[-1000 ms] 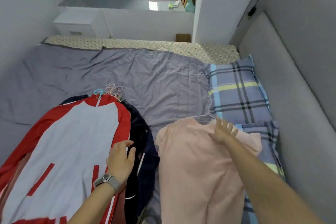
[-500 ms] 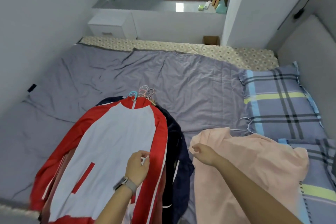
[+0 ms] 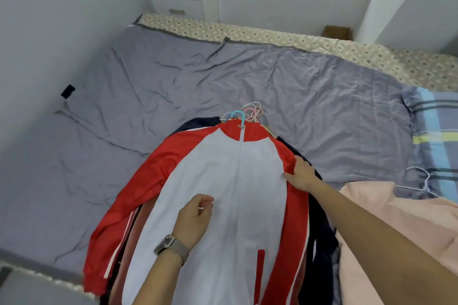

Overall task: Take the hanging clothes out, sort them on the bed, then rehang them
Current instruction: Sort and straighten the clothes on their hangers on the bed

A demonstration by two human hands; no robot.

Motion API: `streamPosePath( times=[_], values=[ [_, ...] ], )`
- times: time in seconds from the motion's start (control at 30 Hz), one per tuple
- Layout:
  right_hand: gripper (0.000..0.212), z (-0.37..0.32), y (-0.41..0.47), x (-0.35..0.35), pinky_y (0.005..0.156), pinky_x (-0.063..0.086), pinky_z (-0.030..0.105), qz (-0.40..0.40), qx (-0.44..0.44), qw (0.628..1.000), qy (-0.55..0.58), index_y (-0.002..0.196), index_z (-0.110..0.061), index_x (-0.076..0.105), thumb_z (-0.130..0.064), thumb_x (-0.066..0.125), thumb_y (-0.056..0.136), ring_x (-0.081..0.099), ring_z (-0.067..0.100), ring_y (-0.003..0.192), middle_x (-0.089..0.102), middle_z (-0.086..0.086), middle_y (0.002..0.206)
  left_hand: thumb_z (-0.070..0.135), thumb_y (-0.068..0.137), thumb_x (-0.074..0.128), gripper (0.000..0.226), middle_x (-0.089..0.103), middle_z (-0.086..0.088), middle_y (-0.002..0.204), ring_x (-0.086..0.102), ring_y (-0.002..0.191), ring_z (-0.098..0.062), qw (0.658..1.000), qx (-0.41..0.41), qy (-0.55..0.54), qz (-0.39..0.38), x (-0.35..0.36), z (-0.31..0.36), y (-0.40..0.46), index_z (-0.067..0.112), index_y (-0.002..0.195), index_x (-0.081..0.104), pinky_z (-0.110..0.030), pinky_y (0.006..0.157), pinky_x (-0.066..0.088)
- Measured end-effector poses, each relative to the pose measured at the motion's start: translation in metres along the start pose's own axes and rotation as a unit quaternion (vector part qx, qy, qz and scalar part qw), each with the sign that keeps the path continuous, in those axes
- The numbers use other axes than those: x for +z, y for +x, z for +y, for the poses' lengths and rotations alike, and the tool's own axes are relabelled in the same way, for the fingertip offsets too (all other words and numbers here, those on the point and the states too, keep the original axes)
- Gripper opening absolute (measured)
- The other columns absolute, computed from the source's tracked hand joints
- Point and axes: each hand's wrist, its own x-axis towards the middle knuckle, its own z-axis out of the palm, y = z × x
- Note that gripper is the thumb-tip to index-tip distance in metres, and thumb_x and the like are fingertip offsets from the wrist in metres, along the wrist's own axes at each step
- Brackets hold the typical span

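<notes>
Right hand: my right hand point(image 3: 301, 174) pinches the red sleeve edge of the red-and-white zip-up jacket point(image 3: 223, 193).
Left hand: my left hand point(image 3: 195, 218) hovers over the jacket's white front, fingers loosely curled, holding nothing.
Jacket: it tops the pile of hangered clothes on the grey-sheeted bed point(image 3: 124, 106).
Snag risk: the bunched pastel plastic hanger hooks point(image 3: 244, 115) look interlocked; lifting by the sleeve alone could drag the dark garments beneath.
Neighbour: the pale pink shirt point(image 3: 396, 218) lies just beside and could get rumpled.

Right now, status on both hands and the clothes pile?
Left hand loosely curled over red-and-white jacket, holding nothing. Right hand grips jacket's red sleeve edge. Pink garment lies apart on the right. Nothing obstructing.
</notes>
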Motion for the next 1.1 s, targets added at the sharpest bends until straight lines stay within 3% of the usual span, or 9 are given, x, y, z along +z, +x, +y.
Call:
streamPosePath(
  times=[0.13,0.37,0.47,0.53,0.6,0.8,0.9,1.0,1.1],
  values=[
    [0.079,-0.022,0.039,0.006,0.111,0.026,0.044,0.058,0.041,0.997,0.006,0.142,0.007,0.021,-0.038,0.059,0.089,0.032,0.04,0.134,0.033,0.025,0.145,0.007,0.09,0.051,0.023,0.064,0.008,0.091,0.062,0.084,-0.016,1.0,-0.005,-0.017,0.004,-0.004,-0.022,0.011,0.03,0.088,0.057,-0.019,0.076,0.046],
    [0.11,-0.057,0.072,0.017,0.111,0.03,0.046,0.02,0.14,0.977,0.158,0.148,-0.012,0.014,-0.06,0.072,0.068,0.035,0.038,0.134,0.035,0.019,0.147,0.013,0.092,0.052,0.017,0.063,0.012,0.093,0.063,0.086,-0.011,0.999,-0.025,-0.026,-0.017,0.002,-0.038,0.018,0.03,0.092,0.057,-0.007,0.067,0.042],
    [0.083,-0.066,0.08,0.014,0.105,0.04,0.04,0.0,0.083,0.975,0.206,0.138,-0.025,0.039,-0.068,0.058,0.071,0.052,0.029,0.121,0.053,0.005,0.135,0.014,0.092,0.051,0.019,0.064,0.011,0.095,0.063,0.087,-0.01,0.999,-0.031,-0.018,-0.017,-0.002,-0.044,0.021,0.033,0.09,0.055,-0.008,0.068,0.042],
    [0.047,-0.075,0.079,0.013,0.09,0.044,0.035,0.047,0.03,0.985,0.163,0.108,-0.021,0.058,-0.06,0.053,0.082,0.059,0.028,0.106,0.064,0.004,0.11,0.013,0.092,0.051,0.021,0.064,0.01,0.096,0.063,0.087,-0.011,0.999,-0.035,-0.021,-0.014,-0.003,-0.047,0.022,0.034,0.089,0.055,-0.008,0.068,0.043],
    [0.035,-0.09,0.072,0.011,0.072,0.041,0.033,0.092,-0.014,0.987,0.135,0.084,-0.015,0.051,-0.048,0.059,0.085,0.061,0.029,0.089,0.061,0.004,0.082,0.012,0.092,0.05,0.023,0.064,0.01,0.096,0.063,0.088,-0.012,0.999,-0.035,-0.023,-0.012,-0.004,-0.046,0.022,0.034,0.089,0.055,-0.007,0.066,0.043],
    [0.05,-0.109,0.042,0.028,0.085,0.043,0.031,0.015,-0.037,0.986,0.16,0.12,-0.002,0.051,-0.038,0.064,0.087,0.059,0.03,0.105,0.063,0.012,0.112,0.011,0.092,0.052,0.025,0.065,0.007,0.097,0.063,0.086,-0.013,1.0,-0.013,-0.021,0.002,-0.005,-0.042,0.019,0.035,0.089,0.055,-0.009,0.068,0.044],
    [0.04,-0.11,0.011,0.03,0.072,0.042,0.032,0.015,-0.082,0.978,0.189,0.088,-0.005,0.066,-0.04,0.049,0.095,0.063,0.027,0.088,0.069,0.01,0.09,0.007,0.091,0.053,0.031,0.063,0.006,0.1,0.061,0.085,-0.008,0.997,0.043,-0.009,0.062,-0.009,-0.03,0.017,0.038,0.09,0.054,-0.008,0.069,0.043],
    [0.046,-0.098,-0.035,0.018,0.057,0.034,0.032,0.057,-0.142,0.962,0.227,0.057,-0.012,0.044,-0.04,0.05,0.093,0.043,0.009,0.056,0.045,-0.003,0.056,0.01,0.093,0.05,0.024,0.057,0.006,0.106,0.054,0.09,-0.002,0.973,0.142,0.0,0.185,-0.026,-0.009,0.01,0.031,0.102,0.057,-0.011,0.075,0.044],
    [0.05,-0.064,-0.089,0.002,0.051,0.025,0.026,0.019,-0.186,0.952,0.241,0.057,-0.014,0.032,-0.042,0.055,0.091,0.03,0.005,0.051,0.031,-0.006,0.054,0.023,0.091,0.045,0.031,0.054,0.007,0.12,0.049,0.112,-0.012,0.936,0.237,0.091,0.245,-0.046,0.009,0.004,0.02,0.119,0.057,-0.024,0.098,0.035]
  ],
)
